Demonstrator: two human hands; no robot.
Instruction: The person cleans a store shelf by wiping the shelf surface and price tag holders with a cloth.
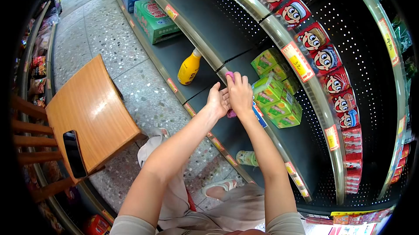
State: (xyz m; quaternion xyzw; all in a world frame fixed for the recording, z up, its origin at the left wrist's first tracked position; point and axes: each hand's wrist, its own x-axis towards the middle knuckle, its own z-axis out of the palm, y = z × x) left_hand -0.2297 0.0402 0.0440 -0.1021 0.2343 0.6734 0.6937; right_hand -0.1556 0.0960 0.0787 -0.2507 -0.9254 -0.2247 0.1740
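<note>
Pink cloth (231, 114), right hand (239, 93) closed over it, left hand (218, 100) half-open alongside

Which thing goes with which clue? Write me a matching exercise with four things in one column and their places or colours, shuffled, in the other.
Things
1. Phone
2. Bottle
3. Cloth
4. Cartons

Clues
A. Green
B. Pink, partly hidden by the right hand
C. On the chair
D. Yellow, on a shelf

Right pairs: 1-C, 2-D, 3-B, 4-A
</note>
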